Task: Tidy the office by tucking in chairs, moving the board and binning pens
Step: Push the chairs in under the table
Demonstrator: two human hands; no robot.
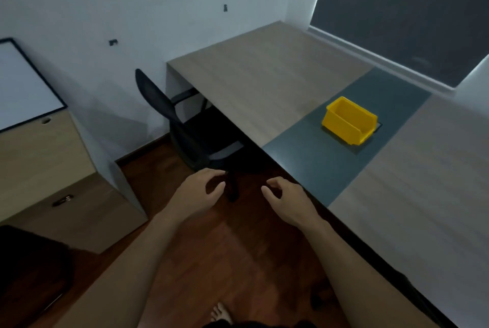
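Dim office, white walls, dark wooden floor (232, 261) under you, and a long wood-grain table (264, 84) running along your right with a grey-blue strip across it. On that strip sits a yellow bin (349, 121), open top up, well apart from both your hands; you can't see into it well enough to tell what it holds.

Ahead of you the black mesh chair (190, 126) stands at the table's near edge, its seat partly under the tabletop, its back tilted out toward the wall side.

Your left hand (201, 192) hovers over the floor just short of the chair's base, fingers curled loosely, the grip released and holding nothing. Your right hand (285, 198) hangs beside it near the table's edge, fingers half bent, the grip likewise released with nothing in it. The two hands are near each other, not touching.

Off to your left, a white board (23, 86) with a black frame leans on a wooden cabinet (53, 168) against the wall. One bare foot (221, 313) shows at the bottom.
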